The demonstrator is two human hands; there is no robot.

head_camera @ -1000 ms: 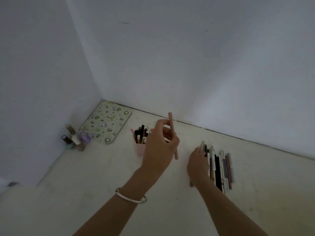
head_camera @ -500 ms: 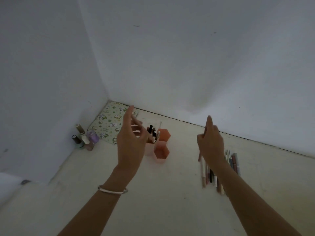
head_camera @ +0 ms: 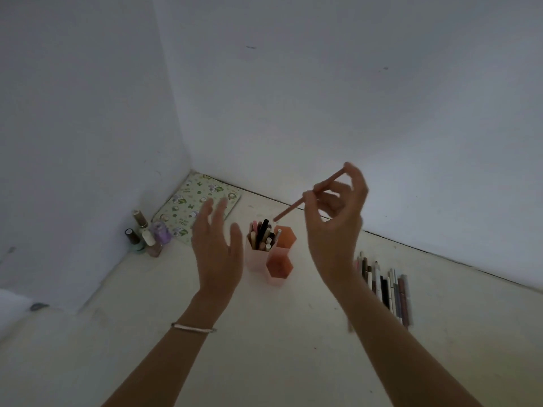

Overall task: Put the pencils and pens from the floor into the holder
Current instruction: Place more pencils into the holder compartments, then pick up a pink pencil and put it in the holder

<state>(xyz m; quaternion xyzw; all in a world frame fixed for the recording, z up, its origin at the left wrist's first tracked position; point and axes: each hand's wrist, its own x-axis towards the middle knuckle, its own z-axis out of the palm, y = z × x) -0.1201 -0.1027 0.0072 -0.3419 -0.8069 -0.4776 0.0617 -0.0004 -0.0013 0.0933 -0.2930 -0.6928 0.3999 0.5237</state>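
Note:
A pink and orange holder (head_camera: 277, 267) made of three hexagonal cups stands on the floor in the middle. Its left cup holds several pens and pencils (head_camera: 262, 235); the other two cups look empty. My right hand (head_camera: 338, 227) is raised to the right of the holder and pinches a pink pencil (head_camera: 296, 204), which slants with its lower tip just above the holder. My left hand (head_camera: 216, 248) hovers left of the holder, fingers spread, holding nothing. A row of several pens and pencils (head_camera: 388, 287) lies on the floor to the right, partly hidden by my right forearm.
A patterned green notebook (head_camera: 191, 210) lies in the room corner. A few small nail-polish bottles (head_camera: 147, 235) stand against the left wall. White walls close in at the left and back. Pale floor spreads toward the camera.
The pencil my left hand held has gone and that hand is now open. My right hand has lifted a pink pencil from the floor row toward the holder.

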